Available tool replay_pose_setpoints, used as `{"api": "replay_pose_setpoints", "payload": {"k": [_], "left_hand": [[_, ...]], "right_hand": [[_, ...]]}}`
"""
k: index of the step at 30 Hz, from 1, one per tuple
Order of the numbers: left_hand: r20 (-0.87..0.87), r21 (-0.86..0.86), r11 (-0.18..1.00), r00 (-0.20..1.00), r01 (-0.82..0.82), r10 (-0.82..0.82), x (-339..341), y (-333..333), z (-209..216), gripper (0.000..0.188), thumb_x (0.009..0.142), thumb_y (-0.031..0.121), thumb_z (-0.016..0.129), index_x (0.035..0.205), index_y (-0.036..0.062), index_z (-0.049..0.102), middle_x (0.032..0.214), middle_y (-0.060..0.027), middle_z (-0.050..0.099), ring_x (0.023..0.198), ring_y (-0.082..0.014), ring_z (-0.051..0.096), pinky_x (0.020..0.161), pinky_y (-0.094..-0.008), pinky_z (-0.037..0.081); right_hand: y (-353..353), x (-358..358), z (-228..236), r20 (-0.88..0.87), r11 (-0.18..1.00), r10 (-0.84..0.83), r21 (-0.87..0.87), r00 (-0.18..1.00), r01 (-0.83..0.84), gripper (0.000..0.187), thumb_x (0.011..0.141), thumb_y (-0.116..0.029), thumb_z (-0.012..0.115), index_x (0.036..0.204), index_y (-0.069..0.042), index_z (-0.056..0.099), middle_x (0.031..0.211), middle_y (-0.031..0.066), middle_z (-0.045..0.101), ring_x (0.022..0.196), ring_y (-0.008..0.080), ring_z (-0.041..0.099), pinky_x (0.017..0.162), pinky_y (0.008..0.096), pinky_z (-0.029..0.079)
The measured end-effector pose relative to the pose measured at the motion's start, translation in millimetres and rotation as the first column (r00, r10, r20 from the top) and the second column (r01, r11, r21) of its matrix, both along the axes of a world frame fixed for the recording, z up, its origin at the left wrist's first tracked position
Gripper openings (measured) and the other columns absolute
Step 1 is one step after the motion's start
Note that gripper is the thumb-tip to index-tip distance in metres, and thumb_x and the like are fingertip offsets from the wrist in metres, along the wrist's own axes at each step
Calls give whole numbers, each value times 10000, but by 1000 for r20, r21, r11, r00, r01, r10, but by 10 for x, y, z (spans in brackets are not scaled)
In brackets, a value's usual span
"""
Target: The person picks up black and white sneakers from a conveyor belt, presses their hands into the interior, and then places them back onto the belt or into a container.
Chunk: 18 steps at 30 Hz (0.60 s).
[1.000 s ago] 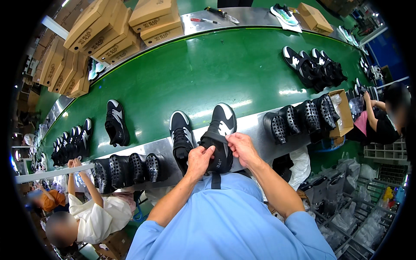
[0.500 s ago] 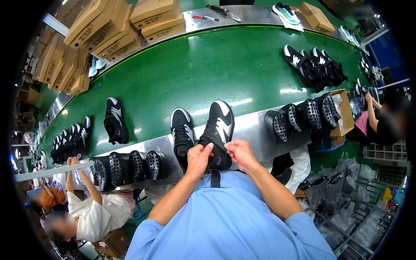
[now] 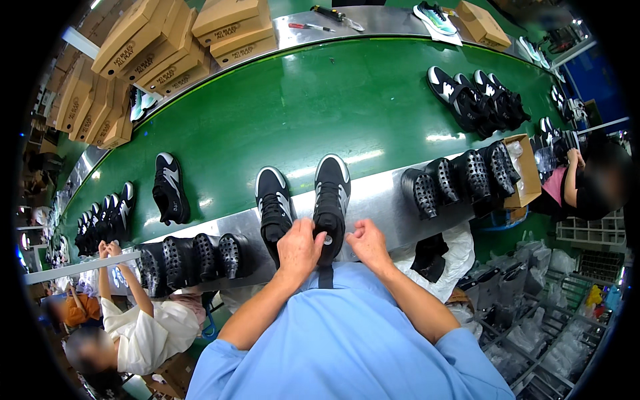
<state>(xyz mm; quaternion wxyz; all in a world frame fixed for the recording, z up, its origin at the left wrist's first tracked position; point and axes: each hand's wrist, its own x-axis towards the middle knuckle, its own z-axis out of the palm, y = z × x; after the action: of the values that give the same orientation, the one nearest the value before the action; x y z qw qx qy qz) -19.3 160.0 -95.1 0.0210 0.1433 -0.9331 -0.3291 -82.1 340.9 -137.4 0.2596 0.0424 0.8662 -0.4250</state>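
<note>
Two black sneakers with white toe edges stand side by side before me, toes pointing away: a left sneaker (image 3: 272, 193) and a right sneaker (image 3: 331, 187). On the right sneaker's collar, my left hand (image 3: 298, 251) is closed at the inner edge, its thumb by the shoe opening. Just right of that shoe hovers my right hand (image 3: 369, 244), fingers curled together, with a small gap to the shoe and nothing visible in them.
Black studded shoe forms (image 3: 204, 257) line the metal edge (image 3: 373, 197) at left; several more (image 3: 474, 175) stand at right beside an open carton (image 3: 527, 170). Other sneakers rest on the green belt (image 3: 267, 107). Shoe boxes (image 3: 233, 27) are stacked far left. People work on both sides.
My right hand has come off the right sneaker's strap and moved slightly right. That sneaker has turned from slanting to nearly straight. My left hand stays at its collar.
</note>
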Motion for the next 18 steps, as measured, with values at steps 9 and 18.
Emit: {"api": "replay_pose_setpoints", "payload": {"k": [9,18], "left_hand": [[-288,-36,999,957,34,-43,-30,-109,-239,188,806,41,745,978,52,669,914,-124,620,876,-332,657,719,-452,549],[44,-32,994,993,107,-105,903,-566,257,344,816,44,776,1134,21,648,1131,-181,643,1065,-396,638,914,-467,543]], "right_hand": [[-279,103,64,-218,950,311,108,925,-294,323,944,-231,683,1058,58,593,975,299,686,916,509,669,833,557,538],[-319,119,55,-312,869,488,263,815,-419,259,1006,-232,611,1011,27,590,955,281,678,860,507,677,783,580,548]]}}
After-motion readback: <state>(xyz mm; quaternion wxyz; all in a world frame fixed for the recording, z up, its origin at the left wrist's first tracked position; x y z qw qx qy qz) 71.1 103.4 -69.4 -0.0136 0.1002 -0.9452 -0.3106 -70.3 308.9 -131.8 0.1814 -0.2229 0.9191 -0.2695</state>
